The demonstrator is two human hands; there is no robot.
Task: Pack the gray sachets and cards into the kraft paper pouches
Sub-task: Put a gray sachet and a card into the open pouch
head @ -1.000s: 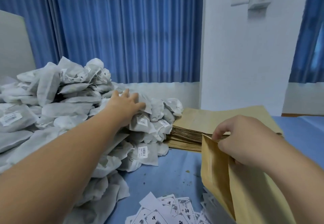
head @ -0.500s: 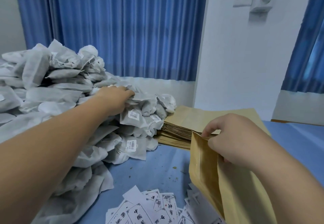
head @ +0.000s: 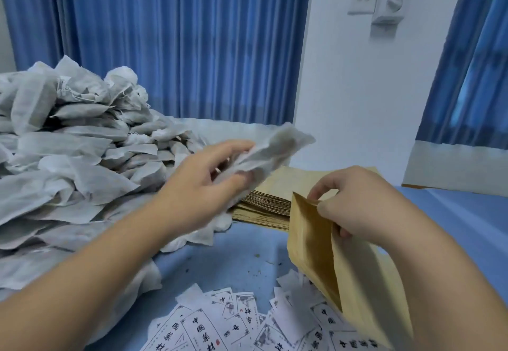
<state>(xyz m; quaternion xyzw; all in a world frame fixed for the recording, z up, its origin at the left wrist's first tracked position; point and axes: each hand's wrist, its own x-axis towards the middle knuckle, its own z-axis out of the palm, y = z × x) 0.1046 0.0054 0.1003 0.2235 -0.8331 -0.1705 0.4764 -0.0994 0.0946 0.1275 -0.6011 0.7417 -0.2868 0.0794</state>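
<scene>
The left arm stretches in from the lower left, the left hand [head: 203,185] pinching a gray sachet [head: 275,150] between thumb and fingers, while the right forearm enters from the lower right, the right hand [head: 357,207] pinching the open rim of a kraft pouch [head: 313,243].

One view, worn on the head, looking forward and down over the blue counter [head: 247,257]. Forearms enter from the bottom edge. The left hand [head: 200,185] sits dead centre with a gray sachet [head: 275,150], the right hand [head: 354,205] just right of it, both hands close under the lens. The kraft paper pouch [head: 310,240] runs off the bottom right, cards [head: 233,320] off the bottom edge. The sachet heap [head: 68,158] fills the left. Curtain [head: 192,42] and wall [head: 343,89] close the far side, wall edges leaning in the wide-angle frame.
</scene>
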